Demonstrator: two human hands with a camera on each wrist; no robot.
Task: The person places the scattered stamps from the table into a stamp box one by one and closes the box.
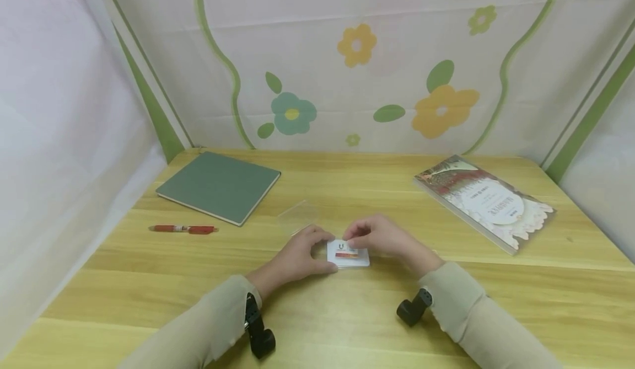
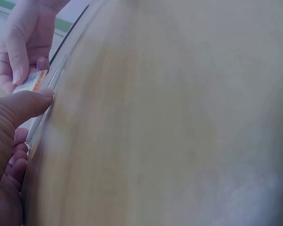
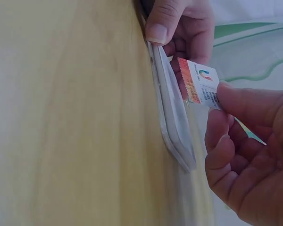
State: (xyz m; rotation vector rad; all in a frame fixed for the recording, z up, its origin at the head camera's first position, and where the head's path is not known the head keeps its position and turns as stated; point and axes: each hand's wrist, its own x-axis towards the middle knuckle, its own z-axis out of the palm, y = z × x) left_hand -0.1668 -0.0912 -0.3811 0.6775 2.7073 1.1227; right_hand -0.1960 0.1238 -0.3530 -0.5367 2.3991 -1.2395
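Observation:
My right hand [image 1: 381, 238] pinches a small stamp [image 3: 197, 84] between thumb and fingertips at one end. The stamp has toothed edges, a logo and printed lines on white, and an orange-red band. Beneath it lies a thin white rounded-corner stack [image 1: 364, 260], which looks like cards or a flat case. My left hand [image 1: 303, 254] grips that stack at its left end, thumb on the near edge and fingers on the far side. In the right wrist view the stamp is tilted and held apart from the stack's face.
A clear plastic sleeve [image 1: 300, 213] lies just beyond the left hand. To the left are a green hardcover notebook [image 1: 220, 184] and a red pen [image 1: 183, 229]. A patterned book [image 1: 483, 201] lies at the right. A floral curtain [image 1: 317, 65] hangs behind the wooden table [image 1: 342, 314].

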